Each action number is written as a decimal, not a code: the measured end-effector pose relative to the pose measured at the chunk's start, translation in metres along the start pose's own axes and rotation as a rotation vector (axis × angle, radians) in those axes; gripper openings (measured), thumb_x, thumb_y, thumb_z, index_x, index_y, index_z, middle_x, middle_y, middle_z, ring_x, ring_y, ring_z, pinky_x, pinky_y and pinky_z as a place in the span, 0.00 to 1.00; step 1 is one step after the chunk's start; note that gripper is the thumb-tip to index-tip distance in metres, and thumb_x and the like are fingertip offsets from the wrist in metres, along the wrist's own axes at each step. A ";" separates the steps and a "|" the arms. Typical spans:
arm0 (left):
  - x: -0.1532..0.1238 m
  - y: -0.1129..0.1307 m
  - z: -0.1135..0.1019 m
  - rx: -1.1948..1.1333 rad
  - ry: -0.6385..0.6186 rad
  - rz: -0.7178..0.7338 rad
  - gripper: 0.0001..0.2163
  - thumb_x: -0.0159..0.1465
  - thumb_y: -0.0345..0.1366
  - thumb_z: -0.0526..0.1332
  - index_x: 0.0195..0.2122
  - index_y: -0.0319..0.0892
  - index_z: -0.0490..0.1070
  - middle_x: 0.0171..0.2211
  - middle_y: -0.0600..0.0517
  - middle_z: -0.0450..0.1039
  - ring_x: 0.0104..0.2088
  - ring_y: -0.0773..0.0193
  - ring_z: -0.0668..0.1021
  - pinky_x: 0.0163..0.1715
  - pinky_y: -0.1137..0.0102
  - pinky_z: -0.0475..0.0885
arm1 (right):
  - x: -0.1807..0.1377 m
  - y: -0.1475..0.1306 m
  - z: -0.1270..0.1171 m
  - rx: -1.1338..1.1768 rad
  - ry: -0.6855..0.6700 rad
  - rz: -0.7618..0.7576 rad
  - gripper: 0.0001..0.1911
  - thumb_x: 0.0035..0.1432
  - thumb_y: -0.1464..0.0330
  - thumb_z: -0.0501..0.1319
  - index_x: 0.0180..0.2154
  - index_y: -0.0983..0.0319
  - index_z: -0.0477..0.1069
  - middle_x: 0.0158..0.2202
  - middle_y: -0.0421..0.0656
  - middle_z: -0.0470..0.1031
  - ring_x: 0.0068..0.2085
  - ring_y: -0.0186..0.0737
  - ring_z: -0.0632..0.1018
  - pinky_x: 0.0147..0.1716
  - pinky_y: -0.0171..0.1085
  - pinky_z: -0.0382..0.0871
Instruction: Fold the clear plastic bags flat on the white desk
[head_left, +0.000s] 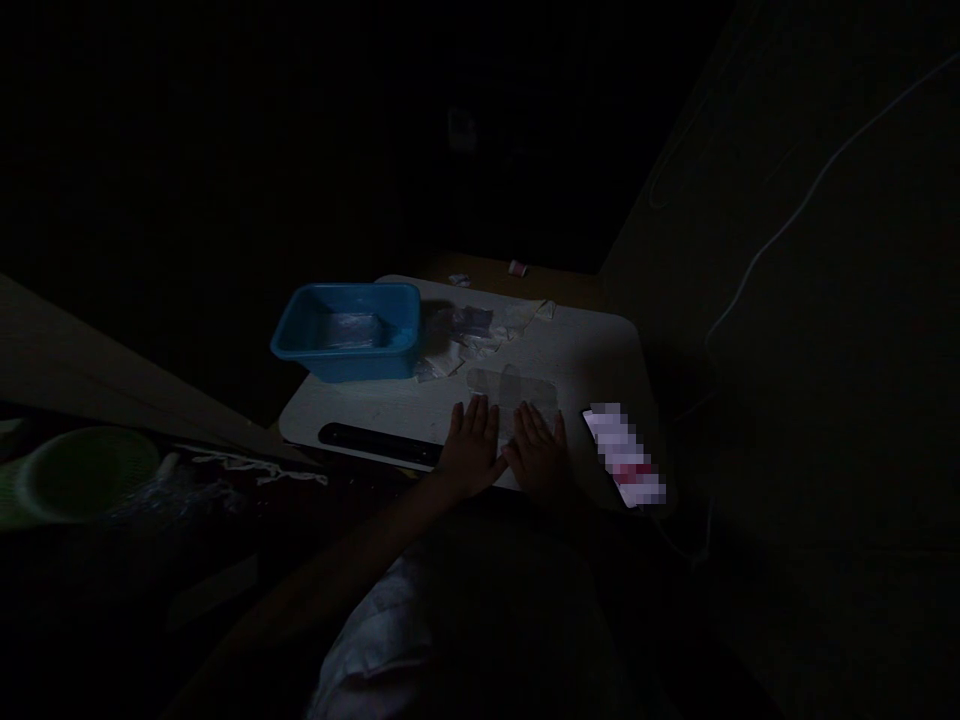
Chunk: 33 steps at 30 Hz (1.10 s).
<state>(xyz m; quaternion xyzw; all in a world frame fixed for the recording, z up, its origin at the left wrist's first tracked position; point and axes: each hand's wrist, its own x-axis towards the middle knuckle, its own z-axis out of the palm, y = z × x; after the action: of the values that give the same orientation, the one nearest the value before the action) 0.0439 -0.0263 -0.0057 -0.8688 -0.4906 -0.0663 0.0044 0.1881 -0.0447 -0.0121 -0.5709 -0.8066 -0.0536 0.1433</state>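
The room is very dark. My left hand [471, 447] and my right hand [538, 450] lie flat, fingers stretched out, side by side on a small white table [375, 410]. Both press on the near edge of a clear plastic sheet or bag [514, 390] that lies on the table just beyond the fingertips. Neither hand grips anything.
A blue plastic tub [347, 330] stands at the table's far left. Crumpled clear and white wrappers [472, 335] lie behind the sheet. A lit phone [624, 455] rests at the right edge. A dark slot [379, 442] runs along the near left edge. A green basket [79, 475] sits far left.
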 end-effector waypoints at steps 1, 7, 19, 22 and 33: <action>0.000 0.001 0.000 -0.001 0.001 -0.009 0.32 0.61 0.50 0.45 0.59 0.27 0.49 0.60 0.31 0.47 0.61 0.44 0.49 0.56 0.49 0.44 | -0.002 0.002 0.001 -0.006 0.001 0.018 0.26 0.59 0.63 0.46 0.56 0.71 0.55 0.59 0.56 0.55 0.60 0.49 0.56 0.57 0.56 0.36; -0.002 0.005 0.001 0.002 0.027 -0.095 0.34 0.62 0.53 0.42 0.58 0.26 0.50 0.59 0.30 0.46 0.60 0.43 0.50 0.55 0.48 0.45 | -0.014 0.013 0.004 -0.041 0.053 0.106 0.28 0.61 0.61 0.44 0.56 0.73 0.54 0.58 0.59 0.56 0.59 0.52 0.57 0.55 0.59 0.40; -0.004 -0.006 -0.003 0.021 -0.005 -0.234 0.30 0.64 0.49 0.38 0.59 0.29 0.51 0.60 0.35 0.48 0.61 0.49 0.50 0.55 0.47 0.44 | -0.015 0.010 0.002 -0.055 0.077 0.153 0.28 0.61 0.61 0.44 0.56 0.74 0.54 0.57 0.61 0.56 0.59 0.53 0.57 0.55 0.58 0.42; 0.000 -0.011 -0.010 0.046 0.016 -0.309 0.31 0.64 0.49 0.41 0.58 0.26 0.52 0.59 0.32 0.48 0.60 0.45 0.50 0.55 0.46 0.42 | -0.014 0.009 0.001 -0.052 0.074 0.157 0.29 0.60 0.60 0.44 0.56 0.74 0.55 0.57 0.61 0.56 0.59 0.53 0.56 0.55 0.58 0.42; 0.038 0.020 -0.010 -0.229 -0.045 0.295 0.23 0.58 0.24 0.47 0.57 0.30 0.53 0.59 0.41 0.53 0.60 0.63 0.55 0.57 0.68 0.56 | -0.014 0.008 -0.004 -0.069 0.023 0.150 0.27 0.60 0.63 0.44 0.55 0.75 0.55 0.58 0.60 0.56 0.59 0.52 0.56 0.55 0.58 0.40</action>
<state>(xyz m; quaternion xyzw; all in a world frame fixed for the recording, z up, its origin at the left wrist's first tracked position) 0.0794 -0.0047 0.0097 -0.9275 -0.3471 -0.1006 -0.0959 0.2003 -0.0557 -0.0134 -0.6337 -0.7575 -0.0769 0.1365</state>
